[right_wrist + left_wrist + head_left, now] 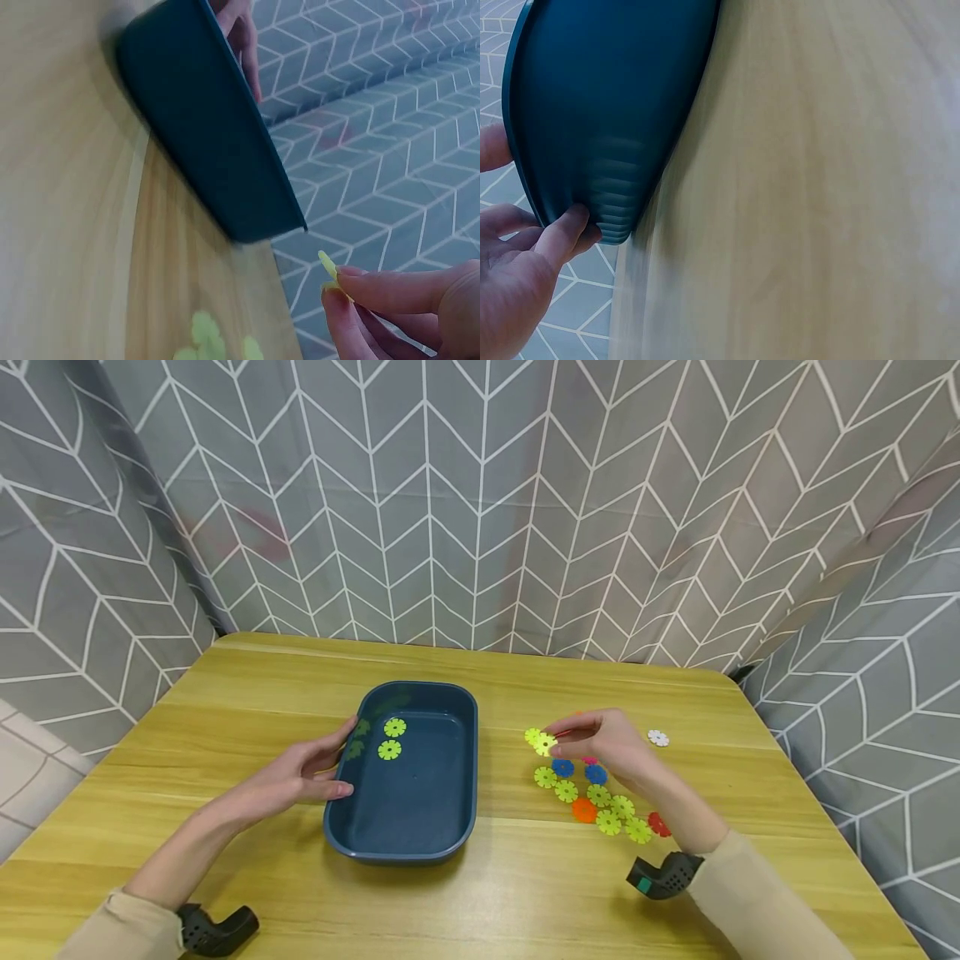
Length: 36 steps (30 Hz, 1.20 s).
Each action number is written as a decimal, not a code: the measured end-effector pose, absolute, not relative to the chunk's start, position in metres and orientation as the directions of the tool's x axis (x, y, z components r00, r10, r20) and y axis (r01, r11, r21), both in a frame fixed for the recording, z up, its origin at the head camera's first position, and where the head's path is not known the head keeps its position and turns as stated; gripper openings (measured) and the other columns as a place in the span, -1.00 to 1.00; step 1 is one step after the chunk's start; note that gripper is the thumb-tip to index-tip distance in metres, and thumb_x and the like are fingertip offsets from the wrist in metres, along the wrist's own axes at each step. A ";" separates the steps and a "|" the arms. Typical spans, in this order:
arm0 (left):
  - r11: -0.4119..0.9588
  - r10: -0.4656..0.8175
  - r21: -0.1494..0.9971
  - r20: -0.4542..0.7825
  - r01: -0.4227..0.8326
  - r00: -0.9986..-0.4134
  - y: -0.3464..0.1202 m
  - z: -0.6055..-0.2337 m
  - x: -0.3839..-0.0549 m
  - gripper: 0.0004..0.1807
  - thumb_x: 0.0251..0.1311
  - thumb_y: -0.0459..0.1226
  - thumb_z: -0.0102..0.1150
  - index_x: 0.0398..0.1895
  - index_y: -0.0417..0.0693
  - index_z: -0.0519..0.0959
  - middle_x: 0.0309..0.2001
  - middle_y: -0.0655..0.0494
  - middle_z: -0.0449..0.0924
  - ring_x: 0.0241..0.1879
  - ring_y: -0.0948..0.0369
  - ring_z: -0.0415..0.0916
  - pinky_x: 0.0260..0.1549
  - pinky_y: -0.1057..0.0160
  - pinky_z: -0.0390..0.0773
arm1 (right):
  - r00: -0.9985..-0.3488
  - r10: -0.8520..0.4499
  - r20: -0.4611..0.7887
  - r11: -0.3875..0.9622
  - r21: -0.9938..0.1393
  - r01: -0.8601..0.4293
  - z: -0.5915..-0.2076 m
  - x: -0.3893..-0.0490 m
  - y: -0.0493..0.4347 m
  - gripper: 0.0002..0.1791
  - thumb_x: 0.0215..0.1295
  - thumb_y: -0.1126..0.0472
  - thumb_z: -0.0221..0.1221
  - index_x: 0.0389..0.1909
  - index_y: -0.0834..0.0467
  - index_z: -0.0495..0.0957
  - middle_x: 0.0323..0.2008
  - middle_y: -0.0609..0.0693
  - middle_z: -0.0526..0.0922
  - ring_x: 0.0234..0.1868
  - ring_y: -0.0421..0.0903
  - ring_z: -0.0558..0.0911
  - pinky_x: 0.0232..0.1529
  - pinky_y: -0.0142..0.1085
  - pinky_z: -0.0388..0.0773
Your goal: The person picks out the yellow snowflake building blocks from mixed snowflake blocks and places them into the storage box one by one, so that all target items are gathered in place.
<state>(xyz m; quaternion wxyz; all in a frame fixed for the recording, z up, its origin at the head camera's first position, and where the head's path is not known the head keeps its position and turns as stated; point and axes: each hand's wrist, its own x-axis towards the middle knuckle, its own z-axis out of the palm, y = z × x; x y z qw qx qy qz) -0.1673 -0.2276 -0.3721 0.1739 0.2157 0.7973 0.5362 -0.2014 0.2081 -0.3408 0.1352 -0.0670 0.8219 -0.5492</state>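
My left hand [300,774] grips the left rim of a dark blue plastic tub [408,802]. In the left wrist view, fingers [566,232] of that hand press against the tub's wall. Two yellow-green snowflake discs [394,727] lie inside the tub near its left side. To the right of the tub, my right hand [603,745] pinches a yellow-green snowflake disc [546,744] between thumb and fingertips, shown nearly edge-on in the right wrist view. Another yellow-green disc [532,736] overlaps it in the head view.
Below the right hand lie several loose discs: yellow-green [566,791], blue [596,775], orange [584,811] and red [659,824]. A white disc [657,738] lies farther right. The wooden table [285,668] ends at a grey patterned curtain [450,527].
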 end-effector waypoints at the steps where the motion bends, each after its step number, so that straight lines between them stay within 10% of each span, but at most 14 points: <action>1: 0.331 0.530 0.931 -0.046 0.156 -0.846 -0.228 -0.372 -0.167 0.00 0.31 -0.27 0.24 0.61 -0.19 -0.21 0.56 -0.36 -0.15 0.50 -0.28 -0.05 0.29 0.25 0.40 | -0.954 -0.257 -0.153 0.395 -0.918 0.040 -0.340 -0.202 0.205 -0.59 0.14 0.25 0.43 0.03 0.28 0.67 -0.03 0.16 0.72 -0.14 -0.11 0.71 0.01 -0.22 0.62; 10: 0.321 0.529 0.935 -0.046 0.150 -0.847 -0.228 -0.373 -0.167 -0.01 0.31 -0.27 0.23 0.60 -0.20 -0.21 0.57 -0.35 -0.17 0.51 -0.28 -0.07 0.20 0.51 0.37 | -0.938 -0.312 -0.153 0.363 -0.931 0.031 -0.334 -0.205 0.178 -0.60 0.14 0.27 0.43 0.04 0.21 0.69 -0.04 0.12 0.75 -0.09 -0.07 0.72 0.12 -0.17 0.60; 25: 0.350 0.523 0.922 -0.050 0.162 -0.851 -0.228 -0.372 -0.167 0.00 0.31 -0.25 0.24 0.61 -0.19 -0.21 0.57 -0.34 -0.17 0.50 -0.28 -0.05 0.31 0.07 0.37 | -0.921 -0.368 -0.125 0.305 -0.952 0.007 -0.331 -0.208 0.132 -0.64 0.14 0.33 0.41 0.00 0.26 0.71 -0.10 0.13 0.77 -0.14 -0.08 0.74 0.10 -0.14 0.61; 36: 0.317 0.538 0.935 -0.041 0.157 -0.842 -0.228 -0.372 -0.167 0.00 0.31 -0.27 0.23 0.61 -0.20 -0.22 0.57 -0.34 -0.20 0.51 -0.28 -0.10 0.19 0.53 0.37 | -0.899 -0.423 -0.112 0.252 -0.968 0.002 -0.332 -0.211 0.105 -0.69 0.15 0.39 0.38 -0.05 0.29 0.72 -0.14 0.15 0.77 -0.21 -0.09 0.76 0.04 -0.13 0.66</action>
